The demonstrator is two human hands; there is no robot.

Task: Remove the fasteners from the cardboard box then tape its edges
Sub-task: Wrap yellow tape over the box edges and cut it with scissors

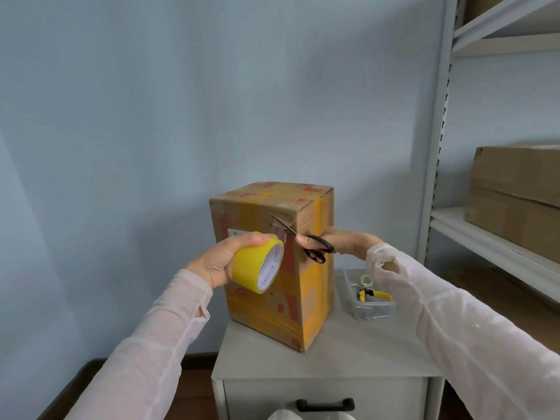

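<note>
Cutting step: the right hand point(348, 242) grips the black handles of the scissors point(313, 248), blades parted around a clear tape strip point(280, 232) that runs from roll to box; judged, the strip is about to be severed.
Left hand: the left hand point(216, 262) has its fingers wrapped round the yellow tape roll point(257, 268), held just near of the box's upper front face.
Box position: the cardboard box point(309, 283) stands upright on the grey cabinet point(333, 353), with the clear tray point(375, 310) just to its right.
Risk, slack: if the roll drifts toward the box, the strip may sag and fold onto itself instead of cutting cleanly.
Risk, blade: the tips lie close to the cardboard, so a deep bite could nick the face.
Risk, tail: the freed end may snap back onto the roll and be hard to find.
Box material: creased brown corrugated board, orange and red print, glossy bands of tape on faces and top.
Roll: smooth, cylindrical, white printed core.
Tray contents: yellow-handled pliers point(374, 294), a small pale roll and thin metal pieces, likely pulled fasteners.
</note>
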